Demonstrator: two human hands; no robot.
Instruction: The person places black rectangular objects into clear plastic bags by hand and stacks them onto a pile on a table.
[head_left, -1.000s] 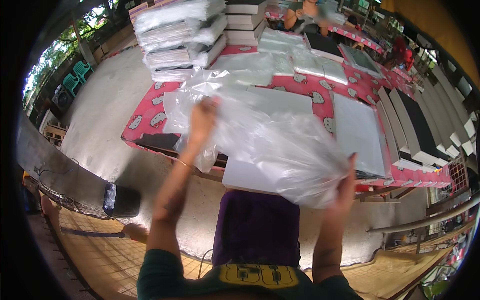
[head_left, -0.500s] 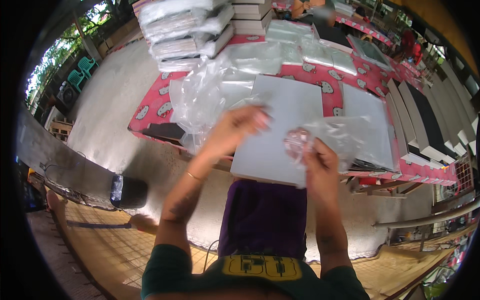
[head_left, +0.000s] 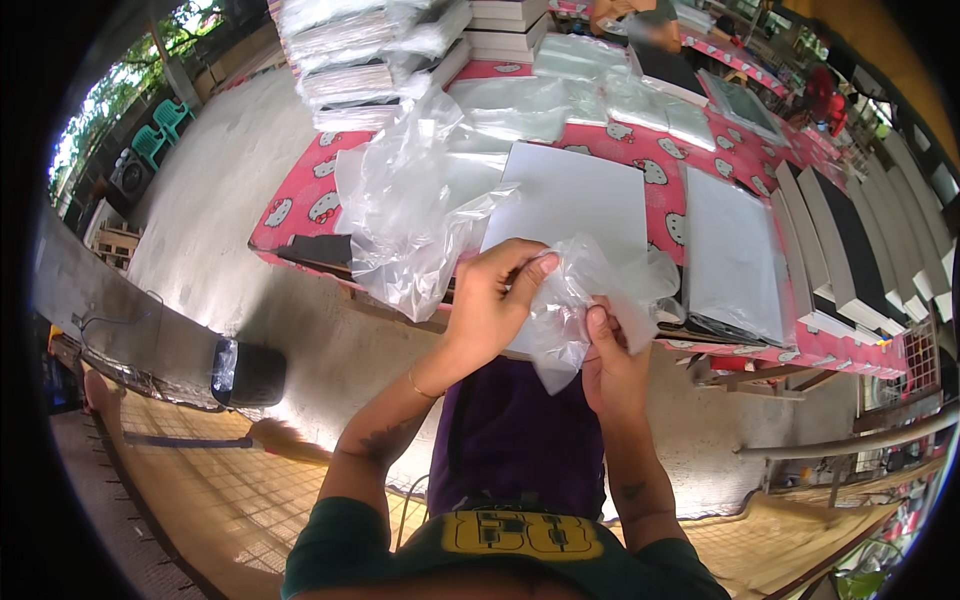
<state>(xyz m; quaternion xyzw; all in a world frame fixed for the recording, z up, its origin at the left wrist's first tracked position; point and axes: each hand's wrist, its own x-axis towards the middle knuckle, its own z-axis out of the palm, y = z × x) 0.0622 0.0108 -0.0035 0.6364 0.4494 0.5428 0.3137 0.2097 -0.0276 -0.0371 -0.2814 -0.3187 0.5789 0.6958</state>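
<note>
A crumpled clear plastic bag (head_left: pixel 562 325) hangs between my two hands, in front of my lap. My left hand (head_left: pixel 497 298) pinches its upper left part between thumb and fingers. Lower down, my right hand (head_left: pixel 615 360) grips the bag's right side, thumb pressed to the fingers. Behind the bag lies a thick white block like a book (head_left: pixel 575 190) at the table's front edge, its near part hidden by the bag and my hands. Left of it, a loose heap of clear plastic (head_left: pixel 405 215) droops over the edge.
Plastic-wrapped stacks (head_left: pixel 345 60) rise at the back left of the pink patterned table (head_left: pixel 285 200). Flat clear bags (head_left: pixel 520 108) lie behind the white block. On the right are a plastic-covered pad (head_left: pixel 735 255) and a row of thick dark-covered books (head_left: pixel 845 250). Another person's arm (head_left: pixel 620 12) shows at the far side.
My left hand has come down and right, and now grips the bag. The bag, before in my right hand alone, has moved left and is held between both hands.
</note>
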